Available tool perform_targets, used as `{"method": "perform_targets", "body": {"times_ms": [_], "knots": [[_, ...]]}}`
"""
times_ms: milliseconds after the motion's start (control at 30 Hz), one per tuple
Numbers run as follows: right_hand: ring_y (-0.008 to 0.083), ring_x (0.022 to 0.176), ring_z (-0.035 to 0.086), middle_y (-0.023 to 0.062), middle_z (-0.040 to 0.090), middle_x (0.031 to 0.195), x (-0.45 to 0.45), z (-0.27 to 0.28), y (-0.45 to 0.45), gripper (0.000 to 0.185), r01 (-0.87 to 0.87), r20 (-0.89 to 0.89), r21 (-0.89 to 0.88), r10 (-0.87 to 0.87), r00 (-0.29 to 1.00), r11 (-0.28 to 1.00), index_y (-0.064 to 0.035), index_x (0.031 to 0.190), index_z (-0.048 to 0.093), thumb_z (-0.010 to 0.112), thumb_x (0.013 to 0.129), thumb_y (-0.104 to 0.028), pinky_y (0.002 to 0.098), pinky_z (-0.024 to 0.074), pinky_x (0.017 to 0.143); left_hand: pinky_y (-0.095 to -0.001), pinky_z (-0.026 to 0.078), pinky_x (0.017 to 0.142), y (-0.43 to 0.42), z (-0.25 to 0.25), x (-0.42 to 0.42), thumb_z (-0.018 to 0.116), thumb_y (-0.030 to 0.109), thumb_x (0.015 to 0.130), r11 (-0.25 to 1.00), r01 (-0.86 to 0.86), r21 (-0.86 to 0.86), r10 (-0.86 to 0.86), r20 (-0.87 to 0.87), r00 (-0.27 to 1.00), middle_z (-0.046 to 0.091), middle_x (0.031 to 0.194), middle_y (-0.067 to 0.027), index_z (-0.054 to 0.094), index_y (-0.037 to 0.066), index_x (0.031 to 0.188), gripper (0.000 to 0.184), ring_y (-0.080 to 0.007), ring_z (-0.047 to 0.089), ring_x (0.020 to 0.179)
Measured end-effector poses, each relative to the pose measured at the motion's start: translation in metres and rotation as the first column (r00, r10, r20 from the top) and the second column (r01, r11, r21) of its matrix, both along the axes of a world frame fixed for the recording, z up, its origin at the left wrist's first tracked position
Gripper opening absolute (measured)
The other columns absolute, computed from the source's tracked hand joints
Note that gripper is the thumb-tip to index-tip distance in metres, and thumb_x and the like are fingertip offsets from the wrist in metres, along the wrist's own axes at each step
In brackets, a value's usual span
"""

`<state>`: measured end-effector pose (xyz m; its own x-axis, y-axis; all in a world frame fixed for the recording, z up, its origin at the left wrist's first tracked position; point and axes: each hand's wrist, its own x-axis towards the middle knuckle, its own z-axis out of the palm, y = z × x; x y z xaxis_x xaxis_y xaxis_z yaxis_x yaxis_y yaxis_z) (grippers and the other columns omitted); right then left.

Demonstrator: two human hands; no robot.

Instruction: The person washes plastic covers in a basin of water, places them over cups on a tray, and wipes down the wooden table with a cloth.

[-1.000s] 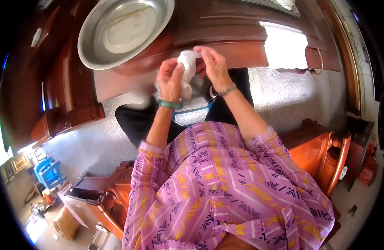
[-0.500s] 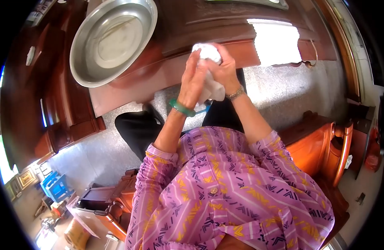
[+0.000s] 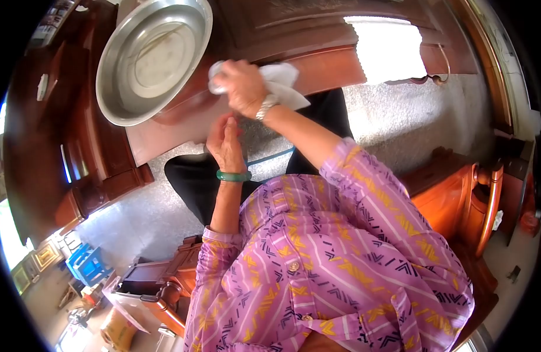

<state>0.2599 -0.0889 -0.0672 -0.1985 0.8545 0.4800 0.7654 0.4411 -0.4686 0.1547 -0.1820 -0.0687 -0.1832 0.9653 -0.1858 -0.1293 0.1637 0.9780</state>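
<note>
R hand (image 3: 242, 88) prob. palm-down, gripping cloth (image 3: 281, 75).

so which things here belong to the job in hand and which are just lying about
In the job:
soft white cloth, held in the right hand
wide silver metal basin, probably, on the dark brown wooden table

Just lying about, it seems:
bright blue plastic stool, lower left
gold-coloured rectangular frame near it

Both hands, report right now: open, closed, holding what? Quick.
Left hand: partly open, nothing visible in it.
Right hand: closed, holding a white cloth.
</note>
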Motion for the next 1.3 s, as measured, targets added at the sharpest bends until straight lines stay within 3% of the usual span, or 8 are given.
{"method": "perform_targets", "body": {"times_ms": [300, 467, 567, 700, 800, 967, 1067, 1300], "knots": [[0.0266, 0.088, 0.055, 0.0058, 0.057, 0.099, 0.083, -0.012, -0.003, 0.026, -0.087, 0.034, 0.135, 0.083, 0.996, 0.987, -0.0163, 0.091, 0.066, 0.058, 0.068, -0.006, 0.0375, 0.0453, 0.075, -0.0273, 0.05, 0.069, -0.007, -0.004, -0.048, 0.056, 0.018, 0.089, 0.985, -0.17, 0.003, 0.168, 0.127, 0.978, 0.062, 0.099, -0.0102, 0.056, 0.003, 0.097, 0.016, -0.0171, 0.062, 0.085], [0.0284, 0.084, 0.058, 0.0129, 0.058, 0.089, 0.117, 0.027, 0.006, 0.032, 0.284, -0.524, 0.002, -0.241, 0.817, 0.959, -0.0087, 0.094, 0.063, 0.07, 0.062, -0.007, 0.035, 0.0479, 0.077, -0.0327, 0.053, 0.068, -0.016, -0.009, -0.031, 0.054, 0.014, 0.089, 0.98, -0.129, -0.149, 0.163, 0.243, 0.956, 0.064, 0.093, -0.0103, 0.057, 0.005, 0.096, 0.012, -0.0213, 0.064, 0.08], [0.0132, 0.076, 0.059, 0.005, 0.063, 0.093, 0.1, 0.083, 0.005, 0.038, 0.276, -0.896, -0.027, -0.146, 0.42, 0.961, -0.006, 0.106, 0.057, 0.071, 0.07, -0.005, 0.0253, 0.0512, 0.065, -0.0308, 0.053, 0.069, -0.013, 0.006, -0.012, 0.054, 0.014, 0.089, 0.995, 0.016, -0.104, 0.015, 0.288, 0.958, 0.063, 0.093, -0.0108, 0.056, 0.005, 0.097, 0.012, -0.0214, 0.064, 0.082], [0.031, 0.097, 0.053, 0.0146, 0.051, 0.109, 0.102, 0.035, -0.006, 0.053, 0.39, -0.328, 0.099, -0.34, 0.881, 0.915, -0.0146, 0.111, 0.058, 0.076, 0.061, -0.02, 0.0395, 0.0455, 0.081, -0.0298, 0.053, 0.07, -0.007, 0.014, -0.011, 0.055, 0.014, 0.089, 0.999, 0.004, -0.052, 0.011, 0.285, 0.958, 0.063, 0.093, -0.0105, 0.056, 0.004, 0.096, 0.012, -0.0207, 0.064, 0.082], [0.0383, 0.1, 0.048, 0.0134, 0.041, 0.121, 0.081, 0.01, -0.049, 0.064, 0.357, 0.221, -0.141, -0.322, 0.921, 0.924, -0.0232, 0.124, 0.046, 0.073, 0.066, -0.021, 0.0492, 0.0417, 0.079, -0.0291, 0.053, 0.07, -0.01, 0.006, -0.024, 0.055, 0.015, 0.089, 0.997, -0.048, -0.06, 0.063, 0.283, 0.957, 0.063, 0.093, -0.01, 0.056, 0.004, 0.096, 0.013, -0.0202, 0.064, 0.082], [0.0342, 0.091, 0.05, 0.014, 0.047, 0.1, 0.039, 0.016, -0.04, 0.05, 0.177, 0.084, -0.181, -0.164, 0.983, 0.967, -0.0181, 0.114, 0.055, 0.061, 0.067, -0.003, 0.0413, 0.0448, 0.074, -0.0276, 0.052, 0.069, -0.014, 0.0, -0.029, 0.056, 0.016, 0.089, 0.99, -0.119, -0.079, 0.136, 0.27, 0.953, 0.063, 0.093, -0.0092, 0.056, 0.004, 0.096, 0.014, -0.018, 0.063, 0.079], [0.0326, 0.089, 0.05, 0.0122, 0.048, 0.097, -0.01, 0.01, -0.035, 0.043, -0.198, -0.004, -0.211, 0.202, 0.979, 0.957, -0.0193, 0.111, 0.056, 0.056, 0.07, -0.006, 0.042, 0.0444, 0.075, -0.0269, 0.052, 0.069, -0.016, 0.005, -0.035, 0.056, 0.015, 0.089, 0.986, -0.162, -0.031, 0.165, 0.195, 0.967, 0.063, 0.094, -0.0092, 0.056, 0.004, 0.097, 0.014, -0.0167, 0.063, 0.08], [0.0352, 0.092, 0.053, 0.019, 0.05, 0.104, -0.049, 0.022, 0.007, 0.033, -0.046, 0.157, -0.281, 0.093, 0.983, 0.959, -0.0099, 0.102, 0.061, 0.062, 0.068, -0.011, 0.0417, 0.0501, 0.071, -0.0272, 0.051, 0.069, -0.035, 0.009, -0.068, 0.055, 0.015, 0.089, 0.952, -0.299, -0.059, 0.305, 0.169, 0.937, 0.064, 0.095, -0.0091, 0.055, 0.005, 0.099, 0.015, -0.0179, 0.063, 0.081]]}}
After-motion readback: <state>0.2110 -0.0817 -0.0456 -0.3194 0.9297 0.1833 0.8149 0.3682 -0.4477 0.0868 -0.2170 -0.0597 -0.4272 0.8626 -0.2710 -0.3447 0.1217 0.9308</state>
